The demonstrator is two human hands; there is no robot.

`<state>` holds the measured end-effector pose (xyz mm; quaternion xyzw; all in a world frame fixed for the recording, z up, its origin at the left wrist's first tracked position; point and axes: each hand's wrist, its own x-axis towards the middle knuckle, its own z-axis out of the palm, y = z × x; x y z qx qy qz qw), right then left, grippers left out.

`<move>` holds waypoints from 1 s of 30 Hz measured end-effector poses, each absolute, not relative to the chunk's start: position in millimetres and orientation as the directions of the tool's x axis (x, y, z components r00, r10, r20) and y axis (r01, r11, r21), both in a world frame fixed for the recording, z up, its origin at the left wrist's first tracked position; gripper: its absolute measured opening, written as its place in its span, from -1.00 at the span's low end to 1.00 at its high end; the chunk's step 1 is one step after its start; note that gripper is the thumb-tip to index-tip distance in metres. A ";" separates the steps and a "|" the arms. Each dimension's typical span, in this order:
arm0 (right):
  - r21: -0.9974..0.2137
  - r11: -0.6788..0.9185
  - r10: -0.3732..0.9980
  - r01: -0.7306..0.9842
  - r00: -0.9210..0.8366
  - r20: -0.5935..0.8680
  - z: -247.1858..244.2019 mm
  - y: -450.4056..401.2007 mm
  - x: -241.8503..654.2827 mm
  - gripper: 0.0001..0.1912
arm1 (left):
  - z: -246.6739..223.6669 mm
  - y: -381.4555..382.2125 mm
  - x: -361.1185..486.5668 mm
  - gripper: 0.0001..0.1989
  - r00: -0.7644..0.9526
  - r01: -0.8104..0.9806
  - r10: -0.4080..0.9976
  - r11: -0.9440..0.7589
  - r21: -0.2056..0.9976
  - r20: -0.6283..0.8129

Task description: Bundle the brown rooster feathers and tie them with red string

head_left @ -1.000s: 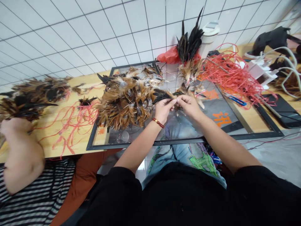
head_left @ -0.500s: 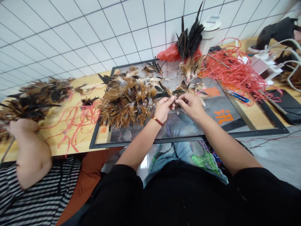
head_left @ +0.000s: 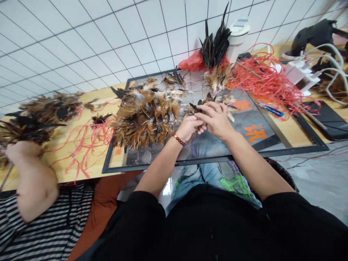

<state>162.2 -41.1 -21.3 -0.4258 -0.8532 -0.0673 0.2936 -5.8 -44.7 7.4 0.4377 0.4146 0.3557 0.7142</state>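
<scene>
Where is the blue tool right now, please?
In the head view, the blue tool lies on the right, at the near edge of the red string tangle.

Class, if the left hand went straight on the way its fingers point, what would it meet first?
The right hand, it seems: its fingers overlap the left hand in view, though depth is unclear.

The right hand (head_left: 217,119) overlaps the fingers of the left hand (head_left: 187,127), so what lies within their grip cannot be made out. A brown feather pile (head_left: 148,117) hides part of the framed panel (head_left: 136,156) beneath. By the desk's (head_left: 65,170) left end, the co-worker's hand (head_left: 23,150) is blurred, its hold unclear; the rod (head_left: 7,177) below it runs out of view. The right edge cuts off the black tablet (head_left: 333,121) and the desk's far right corner.
</scene>
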 end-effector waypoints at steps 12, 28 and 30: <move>-0.833 0.439 0.898 0.337 -0.157 0.410 -11.5 -44.2 159.5 -0.39 | -1.7 -36.4 -8.7 -0.73 0.159 -0.449 0.987 0.104 0.888 -0.035; -0.937 0.287 0.940 0.198 -0.248 0.235 -10.6 -46.3 153.1 -0.31 | -14.0 -40.4 2.3 -0.75 0.152 -0.437 0.988 0.038 0.899 0.033; -0.937 0.277 0.944 0.211 -0.243 0.224 -10.4 -46.5 153.2 -0.31 | -10.0 -41.7 2.2 -0.79 0.145 -0.450 0.989 0.073 0.890 -0.008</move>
